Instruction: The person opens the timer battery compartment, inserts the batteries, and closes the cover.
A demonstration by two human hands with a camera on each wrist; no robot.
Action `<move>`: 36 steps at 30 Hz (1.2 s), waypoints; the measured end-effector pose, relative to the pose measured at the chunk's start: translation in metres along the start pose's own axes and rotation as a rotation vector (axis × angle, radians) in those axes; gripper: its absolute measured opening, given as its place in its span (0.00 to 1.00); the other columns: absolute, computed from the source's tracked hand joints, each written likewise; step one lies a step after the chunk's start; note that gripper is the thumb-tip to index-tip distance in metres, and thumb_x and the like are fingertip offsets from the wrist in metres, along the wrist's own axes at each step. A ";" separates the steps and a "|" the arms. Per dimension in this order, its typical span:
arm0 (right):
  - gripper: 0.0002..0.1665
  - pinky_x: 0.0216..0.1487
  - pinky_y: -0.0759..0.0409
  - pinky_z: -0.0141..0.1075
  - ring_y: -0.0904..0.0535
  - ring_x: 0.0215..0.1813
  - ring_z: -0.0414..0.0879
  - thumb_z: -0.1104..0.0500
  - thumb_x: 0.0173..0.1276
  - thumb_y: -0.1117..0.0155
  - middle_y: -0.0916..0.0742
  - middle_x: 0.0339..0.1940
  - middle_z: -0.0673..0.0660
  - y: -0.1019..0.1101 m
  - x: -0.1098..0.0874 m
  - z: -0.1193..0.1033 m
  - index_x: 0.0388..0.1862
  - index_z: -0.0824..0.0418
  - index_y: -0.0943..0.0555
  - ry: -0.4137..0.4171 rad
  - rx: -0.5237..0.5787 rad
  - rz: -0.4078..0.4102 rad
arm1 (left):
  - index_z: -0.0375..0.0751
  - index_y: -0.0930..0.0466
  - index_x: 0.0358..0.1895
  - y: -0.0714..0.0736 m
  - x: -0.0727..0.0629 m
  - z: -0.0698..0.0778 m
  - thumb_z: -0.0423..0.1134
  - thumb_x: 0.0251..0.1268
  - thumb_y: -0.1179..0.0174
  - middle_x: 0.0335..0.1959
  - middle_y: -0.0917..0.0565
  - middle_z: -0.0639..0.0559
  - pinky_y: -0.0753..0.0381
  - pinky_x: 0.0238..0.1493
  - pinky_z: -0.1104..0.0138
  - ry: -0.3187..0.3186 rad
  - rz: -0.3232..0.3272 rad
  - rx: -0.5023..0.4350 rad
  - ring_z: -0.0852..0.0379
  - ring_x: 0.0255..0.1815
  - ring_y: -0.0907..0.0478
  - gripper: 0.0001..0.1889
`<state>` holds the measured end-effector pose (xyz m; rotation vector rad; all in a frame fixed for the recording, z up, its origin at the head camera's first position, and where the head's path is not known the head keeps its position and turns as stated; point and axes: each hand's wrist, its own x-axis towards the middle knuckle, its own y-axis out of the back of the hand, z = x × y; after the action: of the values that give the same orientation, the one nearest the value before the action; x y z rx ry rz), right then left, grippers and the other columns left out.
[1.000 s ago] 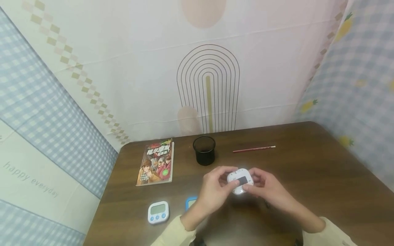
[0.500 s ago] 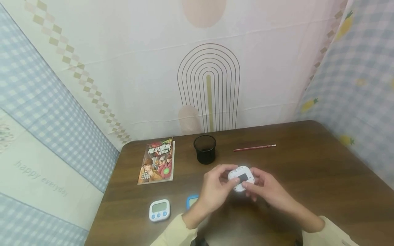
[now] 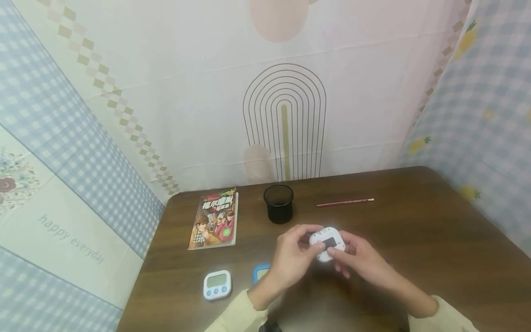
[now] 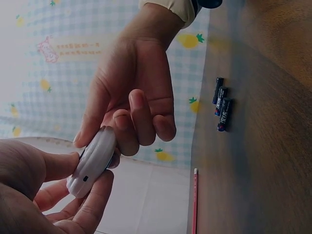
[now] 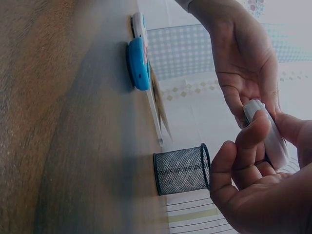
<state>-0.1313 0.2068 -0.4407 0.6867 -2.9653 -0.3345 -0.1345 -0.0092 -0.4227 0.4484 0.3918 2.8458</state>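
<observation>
A white digital timer (image 3: pixel 321 237) is held above the table with its back turned up, a dark rectangle showing on it. My left hand (image 3: pixel 292 256) grips its left side, thumb on the back and fingers round the edge. From the other side my right hand (image 3: pixel 367 263) holds it too, its thumb pressing near the dark rectangle. Seen edge-on in the left wrist view, the timer (image 4: pixel 92 161) sits between both hands. A second white timer (image 3: pixel 217 285) lies face up on the table. Beside it a blue timer (image 3: pixel 260 273) is partly hidden by my left forearm.
Several dark batteries (image 4: pixel 222 107) lie on the table (image 3: pixel 435 240), seen in the left wrist view. A black mesh pen holder (image 3: pixel 279 207) stands at the back, with a comic-covered book (image 3: pixel 213 221) to its left and a red pencil (image 3: pixel 345 202) to its right.
Both hands keep their hold on the timer and have barely moved. More of the right hand's fingertips show below the timer now. The whole view has shifted slightly.
</observation>
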 end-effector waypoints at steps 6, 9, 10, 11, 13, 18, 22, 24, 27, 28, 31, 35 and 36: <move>0.20 0.25 0.17 0.37 0.20 0.24 0.44 0.59 0.81 0.38 0.15 0.27 0.56 0.000 0.000 0.001 0.61 0.72 0.26 -0.001 0.020 -0.011 | 0.41 0.13 0.58 -0.001 0.000 -0.001 0.32 0.69 0.29 0.49 0.12 0.47 0.12 0.43 0.74 -0.004 -0.006 -0.011 0.62 0.43 0.13 0.16; 0.19 0.25 0.17 0.37 0.19 0.23 0.45 0.59 0.81 0.38 0.14 0.27 0.55 0.000 0.000 0.002 0.60 0.73 0.26 0.007 0.023 -0.014 | 0.41 0.13 0.58 -0.001 0.000 -0.001 0.32 0.69 0.29 0.50 0.12 0.46 0.12 0.43 0.74 -0.003 -0.011 -0.009 0.63 0.43 0.13 0.16; 0.19 0.25 0.17 0.37 0.19 0.23 0.45 0.59 0.81 0.38 0.14 0.26 0.55 0.000 0.000 0.002 0.60 0.72 0.26 0.004 0.020 -0.014 | 0.41 0.13 0.58 -0.001 0.000 -0.001 0.32 0.69 0.29 0.50 0.12 0.46 0.12 0.43 0.74 -0.005 -0.010 -0.008 0.63 0.43 0.13 0.16; 0.19 0.25 0.17 0.37 0.19 0.23 0.45 0.59 0.81 0.38 0.14 0.26 0.55 0.000 0.000 0.002 0.60 0.71 0.25 0.003 0.017 -0.017 | 0.40 0.13 0.58 -0.001 0.000 -0.001 0.32 0.69 0.29 0.50 0.11 0.46 0.12 0.43 0.74 -0.007 -0.009 -0.005 0.63 0.43 0.13 0.16; 0.18 0.26 0.16 0.37 0.19 0.22 0.45 0.58 0.81 0.38 0.14 0.26 0.55 0.001 0.000 0.002 0.60 0.70 0.25 0.001 0.005 -0.018 | 0.40 0.13 0.58 -0.001 0.000 -0.002 0.33 0.69 0.29 0.50 0.11 0.46 0.12 0.42 0.74 -0.006 -0.008 -0.001 0.63 0.43 0.13 0.16; 0.17 0.25 0.16 0.38 0.19 0.21 0.46 0.58 0.81 0.37 0.14 0.26 0.56 0.003 0.000 0.001 0.59 0.68 0.24 -0.001 -0.017 -0.024 | 0.41 0.13 0.58 -0.001 0.000 -0.002 0.34 0.69 0.28 0.50 0.11 0.47 0.12 0.42 0.74 -0.008 -0.006 0.011 0.64 0.42 0.13 0.16; 0.17 0.25 0.16 0.38 0.19 0.21 0.45 0.58 0.80 0.37 0.14 0.26 0.56 0.002 0.000 0.001 0.57 0.69 0.24 -0.007 -0.010 -0.036 | 0.41 0.13 0.58 -0.002 -0.001 -0.003 0.34 0.69 0.28 0.50 0.12 0.47 0.12 0.42 0.74 -0.013 -0.006 0.020 0.64 0.42 0.13 0.16; 0.17 0.24 0.17 0.38 0.19 0.21 0.44 0.58 0.80 0.36 0.14 0.26 0.55 0.002 0.000 0.000 0.57 0.70 0.24 -0.012 -0.001 -0.039 | 0.41 0.13 0.58 -0.002 -0.001 -0.003 0.34 0.69 0.28 0.50 0.12 0.46 0.12 0.42 0.74 -0.017 -0.005 0.025 0.64 0.41 0.14 0.16; 0.17 0.23 0.18 0.36 0.21 0.21 0.43 0.59 0.80 0.36 0.15 0.25 0.55 0.002 0.000 -0.002 0.57 0.71 0.24 -0.012 0.012 -0.043 | 0.40 0.13 0.58 -0.003 -0.002 -0.003 0.33 0.69 0.28 0.49 0.12 0.46 0.12 0.42 0.75 -0.031 -0.004 0.035 0.64 0.42 0.14 0.16; 0.18 0.23 0.18 0.36 0.21 0.21 0.42 0.59 0.80 0.36 0.15 0.25 0.55 0.001 -0.001 -0.002 0.57 0.72 0.24 -0.011 0.015 -0.044 | 0.40 0.13 0.58 -0.003 -0.002 -0.002 0.33 0.69 0.28 0.49 0.12 0.46 0.12 0.42 0.75 -0.034 -0.004 0.038 0.63 0.42 0.14 0.16; 0.19 0.23 0.20 0.34 0.22 0.20 0.42 0.59 0.80 0.36 0.15 0.25 0.54 0.002 -0.001 -0.003 0.58 0.72 0.25 -0.011 0.018 -0.046 | 0.39 0.13 0.58 -0.003 -0.002 -0.002 0.33 0.69 0.28 0.49 0.12 0.46 0.12 0.42 0.75 -0.044 -0.003 0.048 0.63 0.43 0.14 0.16; 0.19 0.23 0.20 0.34 0.23 0.20 0.41 0.58 0.80 0.36 0.16 0.24 0.54 0.002 -0.001 -0.003 0.58 0.72 0.24 -0.030 0.017 -0.046 | 0.39 0.13 0.58 -0.004 -0.002 -0.002 0.32 0.68 0.29 0.49 0.12 0.45 0.12 0.42 0.75 -0.043 -0.005 0.051 0.62 0.43 0.14 0.16; 0.19 0.24 0.20 0.34 0.23 0.20 0.41 0.58 0.80 0.36 0.16 0.25 0.54 0.002 -0.001 -0.003 0.58 0.72 0.25 -0.030 0.016 -0.049 | 0.39 0.13 0.58 -0.004 -0.002 -0.002 0.32 0.68 0.29 0.49 0.12 0.45 0.12 0.42 0.75 -0.043 -0.006 0.050 0.61 0.43 0.14 0.16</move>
<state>-0.1305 0.2087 -0.4372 0.7635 -2.9864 -0.3273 -0.1325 -0.0066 -0.4259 0.5159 0.4560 2.8207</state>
